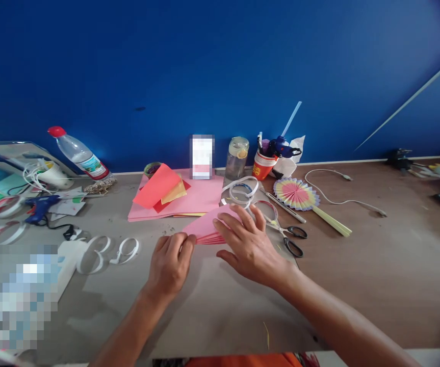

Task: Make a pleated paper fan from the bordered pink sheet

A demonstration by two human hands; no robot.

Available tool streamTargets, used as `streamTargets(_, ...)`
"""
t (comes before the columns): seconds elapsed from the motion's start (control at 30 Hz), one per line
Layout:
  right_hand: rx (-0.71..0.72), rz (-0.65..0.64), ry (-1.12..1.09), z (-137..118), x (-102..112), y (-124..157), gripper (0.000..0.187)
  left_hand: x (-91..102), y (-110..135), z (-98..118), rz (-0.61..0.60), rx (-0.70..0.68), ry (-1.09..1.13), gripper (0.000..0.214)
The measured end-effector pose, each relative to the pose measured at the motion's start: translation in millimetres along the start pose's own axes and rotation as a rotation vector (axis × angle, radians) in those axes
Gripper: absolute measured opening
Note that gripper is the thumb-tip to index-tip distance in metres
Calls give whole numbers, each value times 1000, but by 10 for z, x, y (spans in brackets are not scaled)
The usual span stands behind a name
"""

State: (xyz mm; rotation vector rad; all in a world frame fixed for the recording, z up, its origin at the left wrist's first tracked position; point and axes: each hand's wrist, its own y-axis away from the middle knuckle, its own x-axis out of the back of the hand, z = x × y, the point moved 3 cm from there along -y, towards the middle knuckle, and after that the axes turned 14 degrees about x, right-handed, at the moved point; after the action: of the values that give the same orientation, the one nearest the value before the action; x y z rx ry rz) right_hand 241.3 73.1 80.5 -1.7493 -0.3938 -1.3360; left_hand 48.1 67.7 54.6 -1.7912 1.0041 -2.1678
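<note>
A pink paper [204, 226] with several narrow accordion folds along its near edge lies between my hands over the table. My left hand [171, 260] is closed, pinching the folded edge at its left end. Flat across the right part of the paper rests my right hand [248, 244], its fingers spread and thumb apart. Behind the paper is a stack of pink sheets [208, 191] with red and yellow pieces [158, 188] on top. Scissors [286, 232] with black handles lie just right of my right hand.
A folded paper fan [296, 193] with a pale yellow handle lies at right, near a white cable [342, 203]. Tape rolls [242, 189], a glass jar [237, 159] and a red paper cup [262, 165] stand behind. At left are a bottle [84, 158] and a blue glue gun [41, 208].
</note>
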Motion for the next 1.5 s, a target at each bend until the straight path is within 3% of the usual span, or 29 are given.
streamTargets(0.17,-19,34,4,30,-58,-40,23,98,-8,-9,11,6,-36,20)
streamTargets(0.3,-41,79,1,96,-80,-32,13,106,9,-72,24,44,-53,17)
streamTargets(0.43,-42,89,18,150,-87,-34,17,96,6,-122,15,121,-74,13)
streamTargets(0.63,-107,148,50,201,-68,-76,25,82,-81,-139,-90,263,-58,10)
streamTargets(0.87,-244,328,23,218,-198,-191,26,31,-229,-165,57,474,101,11)
streamTargets(1.0,-285,360,19,247,-241,-219,26,-1,-249,-152,82,497,199,14)
streamTargets(1.13,-205,289,-4,290,-187,-207,18,7,-212,-164,21,438,168,12)
streamTargets(1.3,-43,97,-119,343,-89,-183,14,107,-173,-218,-11,349,136,12)
streamTargets(1.5,119,-44,-254,289,127,-159,66,298,-159,-224,-151,266,152,12)
